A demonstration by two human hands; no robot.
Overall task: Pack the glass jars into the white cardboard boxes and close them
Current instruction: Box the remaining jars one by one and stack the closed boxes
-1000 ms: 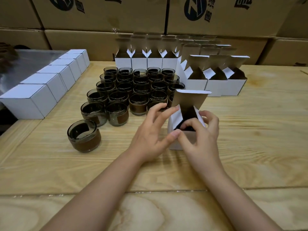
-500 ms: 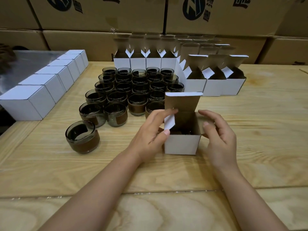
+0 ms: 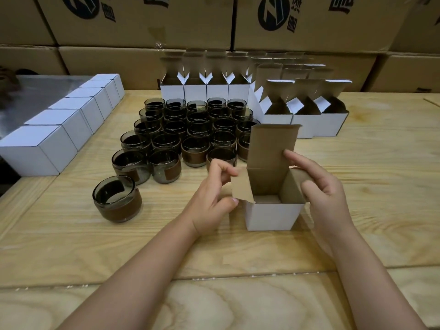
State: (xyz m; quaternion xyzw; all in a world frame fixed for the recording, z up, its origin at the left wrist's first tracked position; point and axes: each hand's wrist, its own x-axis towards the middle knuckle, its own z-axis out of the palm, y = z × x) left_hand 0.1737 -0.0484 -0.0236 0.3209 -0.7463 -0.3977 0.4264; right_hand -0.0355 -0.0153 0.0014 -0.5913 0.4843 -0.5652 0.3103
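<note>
2 side flaps (image 3: 240,186) of the empty white box (image 3: 273,216) are held apart, left hand (image 3: 214,198) fingers pinching one, right hand (image 3: 326,194) gripping the other; released, either likely springs inward, blocking jars (image 3: 190,129) waiting just behind.

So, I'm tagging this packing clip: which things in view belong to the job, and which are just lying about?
Job: open white box, flaps held by left hand and right hand; glass jars; open boxes behind; closed boxes at left.
Lying about: brown cartons stacked behind; shiny sheet at far left.
</note>
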